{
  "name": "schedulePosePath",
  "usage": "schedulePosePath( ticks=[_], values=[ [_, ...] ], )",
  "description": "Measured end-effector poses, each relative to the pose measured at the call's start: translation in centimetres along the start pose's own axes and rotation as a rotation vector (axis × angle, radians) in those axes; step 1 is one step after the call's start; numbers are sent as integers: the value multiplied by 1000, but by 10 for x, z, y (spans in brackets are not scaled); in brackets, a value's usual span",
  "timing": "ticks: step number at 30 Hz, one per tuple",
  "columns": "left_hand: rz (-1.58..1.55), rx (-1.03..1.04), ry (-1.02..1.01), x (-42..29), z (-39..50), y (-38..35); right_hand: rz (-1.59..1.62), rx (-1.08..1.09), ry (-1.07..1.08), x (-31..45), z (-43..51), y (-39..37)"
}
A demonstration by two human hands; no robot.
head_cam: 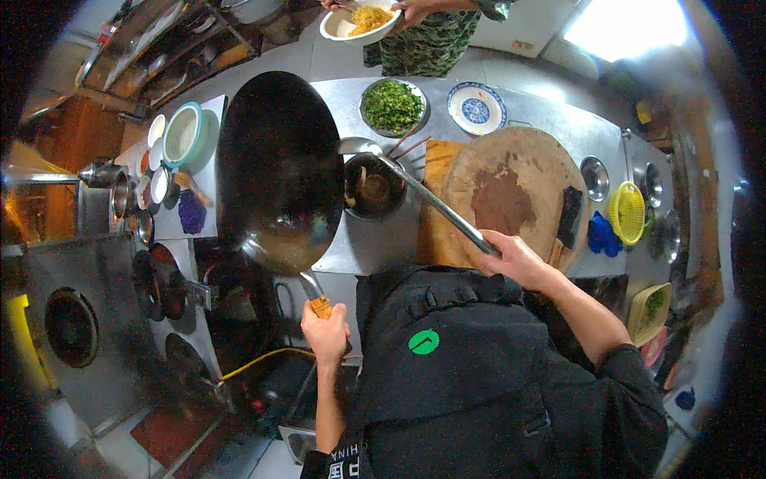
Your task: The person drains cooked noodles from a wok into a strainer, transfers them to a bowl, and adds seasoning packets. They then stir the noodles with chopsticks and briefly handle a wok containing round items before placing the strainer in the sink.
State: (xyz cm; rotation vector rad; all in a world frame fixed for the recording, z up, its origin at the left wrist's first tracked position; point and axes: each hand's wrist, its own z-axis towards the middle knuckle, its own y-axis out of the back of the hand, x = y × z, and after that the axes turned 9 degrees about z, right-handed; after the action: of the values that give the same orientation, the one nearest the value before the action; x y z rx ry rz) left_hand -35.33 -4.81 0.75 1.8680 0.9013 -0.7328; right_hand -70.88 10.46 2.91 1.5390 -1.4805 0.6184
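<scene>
My left hand [326, 329] grips the short wooden-ended handle of a large dark wok [278, 173]. The wok is lifted and steeply tilted, its right rim beside a bowl [392, 206] on the steel table. Brownish contents show in that bowl, partly hidden by the wok and ladle. In my right hand [517, 260] is the long metal handle of a ladle [440, 206]. The ladle's head lies against the wok's right rim, above the bowl. A pair of chopsticks [413, 145] extends behind the bowl's far side.
A round wooden chopping block [508, 149] carries a cleaver [570, 212]. Behind stand chopped greens on a plate [392, 106] and a blue-patterned plate [477, 109]. Another person's hand [416, 11] holds a noodle bowl [335, 30]. Burners [167, 281] lie left; a yellow basket [626, 212] stands right.
</scene>
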Motion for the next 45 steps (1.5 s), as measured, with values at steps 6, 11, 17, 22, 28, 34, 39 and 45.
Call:
schedulePosePath(
  ticks=[6, 11, 17, 22, 28, 34, 39, 45],
  values=[
    [-253, 121, 173, 7, 13, 29, 202, 30, -120, 7, -7, -9],
    [-618, 259, 317, 20, 9, 74, 815, 201, -181, 47, -7, -26],
    [-866, 275, 402, 50, -3, 112, 771, 443, -250, 112, 46, -72],
    [-988, 205, 409, 74, 21, 164, 804, 653, -444, 172, 133, -178],
    [-1156, 200, 295, 132, 97, 287, 892, 846, -606, 250, 236, -365],
    [-1322, 75, 238, 183, 156, 406, -58, 1208, -123, 290, 284, -486],
    [-1352, -19, 224, 222, 201, 479, -764, 1324, -76, 235, 327, -515],
    [-1424, -135, 268, 242, 258, 505, -874, 1842, 875, 55, 410, -628]
  ],
)
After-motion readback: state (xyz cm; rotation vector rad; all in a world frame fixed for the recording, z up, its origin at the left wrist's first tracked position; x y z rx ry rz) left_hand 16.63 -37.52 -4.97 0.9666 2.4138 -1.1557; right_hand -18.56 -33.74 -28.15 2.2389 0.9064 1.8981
